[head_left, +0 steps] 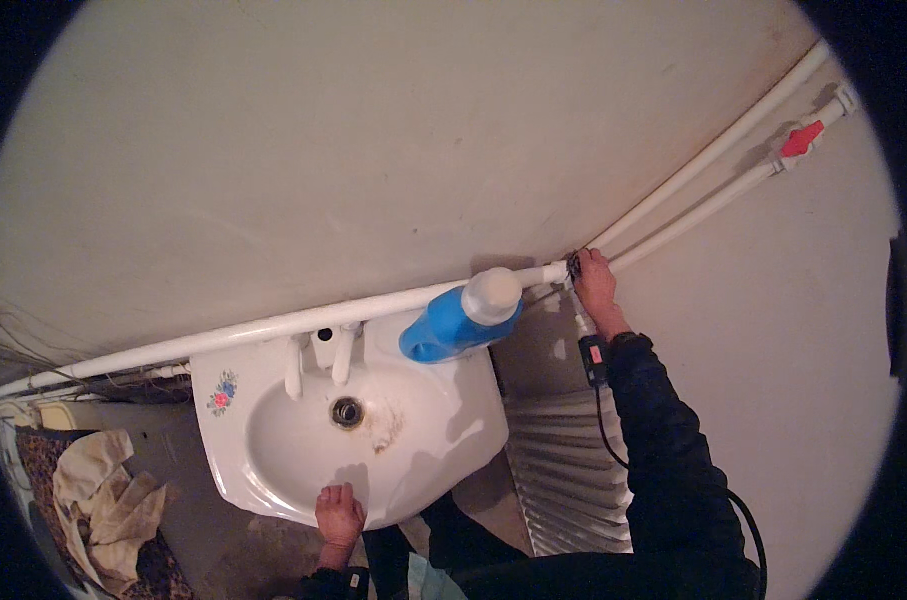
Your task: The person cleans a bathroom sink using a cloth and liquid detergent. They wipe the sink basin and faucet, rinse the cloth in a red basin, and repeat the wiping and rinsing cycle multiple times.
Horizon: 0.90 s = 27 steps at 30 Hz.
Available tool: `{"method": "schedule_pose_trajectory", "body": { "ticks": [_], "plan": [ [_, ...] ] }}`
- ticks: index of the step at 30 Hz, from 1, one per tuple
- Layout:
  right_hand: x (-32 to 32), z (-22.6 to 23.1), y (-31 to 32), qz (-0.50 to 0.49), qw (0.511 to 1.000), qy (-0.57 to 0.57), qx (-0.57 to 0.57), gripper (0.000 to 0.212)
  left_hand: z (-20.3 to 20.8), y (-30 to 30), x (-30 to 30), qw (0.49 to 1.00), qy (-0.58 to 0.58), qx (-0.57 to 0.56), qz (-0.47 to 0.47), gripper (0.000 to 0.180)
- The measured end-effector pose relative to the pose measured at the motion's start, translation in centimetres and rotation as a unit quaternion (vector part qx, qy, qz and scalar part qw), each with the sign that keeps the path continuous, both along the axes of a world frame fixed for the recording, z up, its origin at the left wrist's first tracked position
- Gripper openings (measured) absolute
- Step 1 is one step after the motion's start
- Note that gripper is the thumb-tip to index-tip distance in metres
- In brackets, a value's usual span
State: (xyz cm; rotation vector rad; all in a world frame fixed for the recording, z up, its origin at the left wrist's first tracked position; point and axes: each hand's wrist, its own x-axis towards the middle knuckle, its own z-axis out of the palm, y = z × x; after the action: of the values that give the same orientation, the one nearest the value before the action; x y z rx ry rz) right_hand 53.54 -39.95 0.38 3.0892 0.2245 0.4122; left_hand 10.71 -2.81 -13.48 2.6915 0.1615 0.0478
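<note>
Right hand (596, 287): fingers closed on a dark wad (574, 264), at its 10 o'clock, against the end of the white pipe (274, 325). Wad probably light, yielding, rough; best pinched from its outer side. Left hand (341, 515), between 7 and 8 o'clock: loosely curled at sink (230, 450) rim; can't tell if gripping. Blue bottle (442, 330) nearer, past 8; red valve (802, 140) at 2. No writing legible.

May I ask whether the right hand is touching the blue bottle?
No, the right hand is at the white pipe, apart from the bottle.
</note>
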Motion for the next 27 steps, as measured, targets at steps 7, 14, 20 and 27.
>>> {"method": "schedule_pose_trajectory", "body": {
  "ticks": [7, 14, 20, 27],
  "plan": [
    [0.0, 1.8, -0.1, -0.044, 0.986, 0.145, -0.067, 0.026, -0.3, 0.0, 0.0, 1.0, 0.01, -0.005, 0.001, 0.031],
    [1.5, 1.4, -0.4, -0.022, 0.989, 0.096, -0.113, 0.024, -0.4, 0.1, -0.3, 1.0, -0.019, -0.01, 0.001, 0.029],
    [-2.0, 1.2, -0.9, 0.098, 0.985, 0.125, -0.065, 0.032, -0.1, 0.0, 0.1, 1.0, -0.002, -0.002, 0.001, 0.027],
    [1.4, 3.3, -0.9, 0.035, 0.996, 0.02, -0.082, 0.024, -0.2, 0.0, -0.2, 1.0, -0.019, 0.001, 0.001, 0.026]
  ]
}}
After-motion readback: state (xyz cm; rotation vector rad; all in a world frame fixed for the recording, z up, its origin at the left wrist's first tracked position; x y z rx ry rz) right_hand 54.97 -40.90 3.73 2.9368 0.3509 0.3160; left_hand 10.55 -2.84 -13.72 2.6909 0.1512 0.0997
